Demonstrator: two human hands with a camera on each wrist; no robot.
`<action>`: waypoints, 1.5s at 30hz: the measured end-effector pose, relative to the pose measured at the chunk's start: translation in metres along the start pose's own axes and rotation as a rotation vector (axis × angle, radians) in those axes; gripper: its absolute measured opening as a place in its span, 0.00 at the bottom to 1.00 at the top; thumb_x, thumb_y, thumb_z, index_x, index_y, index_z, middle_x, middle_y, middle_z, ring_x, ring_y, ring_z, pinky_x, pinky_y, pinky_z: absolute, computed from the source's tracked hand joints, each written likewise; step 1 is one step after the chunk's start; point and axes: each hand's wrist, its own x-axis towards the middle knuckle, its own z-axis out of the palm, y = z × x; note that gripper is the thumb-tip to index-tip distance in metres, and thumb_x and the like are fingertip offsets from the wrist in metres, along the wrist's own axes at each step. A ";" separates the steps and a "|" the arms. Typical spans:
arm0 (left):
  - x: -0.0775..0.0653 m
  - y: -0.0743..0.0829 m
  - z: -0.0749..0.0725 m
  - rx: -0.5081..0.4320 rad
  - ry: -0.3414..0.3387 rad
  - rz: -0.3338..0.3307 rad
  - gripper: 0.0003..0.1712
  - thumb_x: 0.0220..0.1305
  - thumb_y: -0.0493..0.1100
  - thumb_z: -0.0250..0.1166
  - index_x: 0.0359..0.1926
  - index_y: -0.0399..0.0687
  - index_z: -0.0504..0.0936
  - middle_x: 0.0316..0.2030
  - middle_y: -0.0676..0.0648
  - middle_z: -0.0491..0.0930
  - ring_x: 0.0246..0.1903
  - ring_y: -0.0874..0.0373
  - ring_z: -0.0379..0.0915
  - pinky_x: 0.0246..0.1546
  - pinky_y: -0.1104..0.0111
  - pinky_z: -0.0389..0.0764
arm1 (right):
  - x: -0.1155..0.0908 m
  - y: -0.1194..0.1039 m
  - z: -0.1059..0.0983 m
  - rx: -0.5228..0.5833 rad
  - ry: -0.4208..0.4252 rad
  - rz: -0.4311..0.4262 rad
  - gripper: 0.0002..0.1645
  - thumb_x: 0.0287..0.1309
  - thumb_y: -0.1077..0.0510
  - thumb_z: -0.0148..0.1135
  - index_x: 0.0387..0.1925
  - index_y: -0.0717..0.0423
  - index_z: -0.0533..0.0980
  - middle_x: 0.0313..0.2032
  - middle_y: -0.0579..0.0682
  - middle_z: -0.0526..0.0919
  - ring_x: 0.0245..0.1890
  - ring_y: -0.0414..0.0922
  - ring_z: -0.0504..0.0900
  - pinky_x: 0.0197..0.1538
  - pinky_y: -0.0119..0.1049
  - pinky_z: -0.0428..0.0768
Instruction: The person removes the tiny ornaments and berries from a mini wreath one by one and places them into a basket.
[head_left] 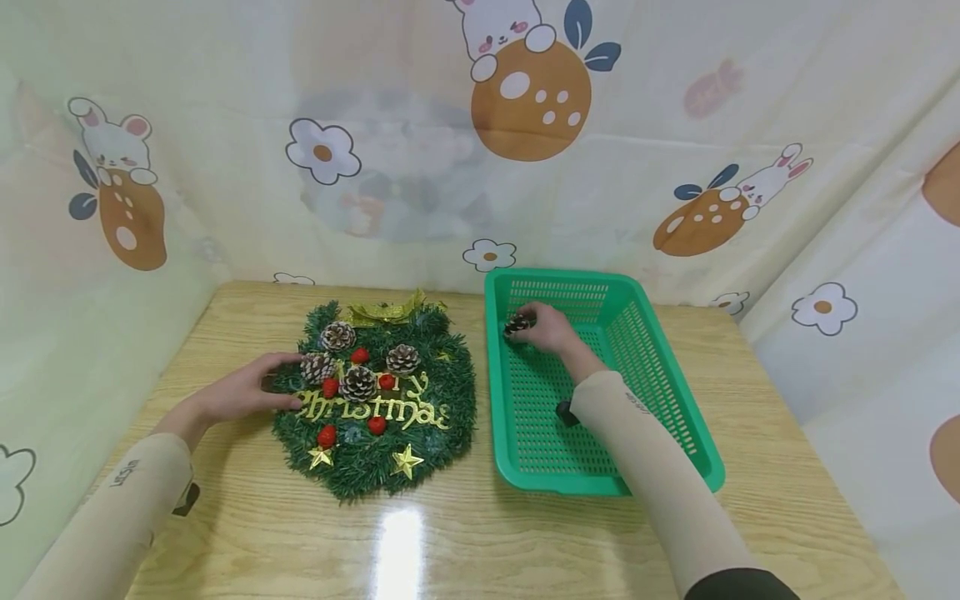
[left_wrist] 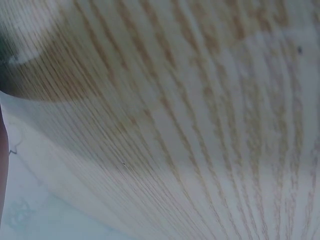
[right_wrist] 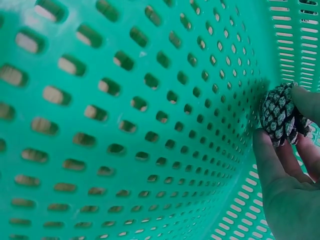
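While a brown, white-tipped pinecone [head_left: 516,325] is pinched by the right hand [head_left: 547,330] | inside green slotted plastic basket [head_left: 501,408], centre-right | round green tinsel wreath [head_left: 364,455], centre-left, is touched by left hand [head_left: 243,390], thumb and fingers apart

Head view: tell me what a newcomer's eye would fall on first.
Probably the bright green basket on the right part of the table, with the right hand holding a pinecone near its left wall. Close behind would come the dark green wreath to its left, bearing gold lettering and red berries, with the left hand at its left edge.
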 end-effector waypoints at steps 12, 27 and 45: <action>0.000 -0.003 0.000 0.013 0.004 0.001 0.47 0.62 0.50 0.69 0.73 0.40 0.56 0.71 0.29 0.50 0.69 0.29 0.44 0.63 0.34 0.54 | 0.000 -0.001 0.001 0.001 0.000 -0.014 0.33 0.61 0.56 0.66 0.64 0.64 0.67 0.60 0.64 0.73 0.60 0.59 0.71 0.63 0.53 0.70; 0.001 -0.003 0.000 0.012 0.004 0.026 0.45 0.62 0.50 0.69 0.73 0.42 0.58 0.71 0.29 0.50 0.69 0.28 0.44 0.62 0.32 0.52 | -0.004 -0.002 -0.010 0.025 -0.005 -0.050 0.34 0.63 0.56 0.64 0.66 0.64 0.65 0.63 0.63 0.71 0.61 0.58 0.71 0.60 0.51 0.75; 0.002 -0.008 0.001 0.004 0.007 0.040 0.45 0.62 0.49 0.69 0.73 0.40 0.58 0.71 0.29 0.50 0.68 0.26 0.45 0.61 0.33 0.58 | -0.016 -0.045 -0.047 0.124 0.056 -0.114 0.36 0.63 0.50 0.64 0.68 0.57 0.65 0.65 0.59 0.69 0.65 0.56 0.68 0.61 0.52 0.73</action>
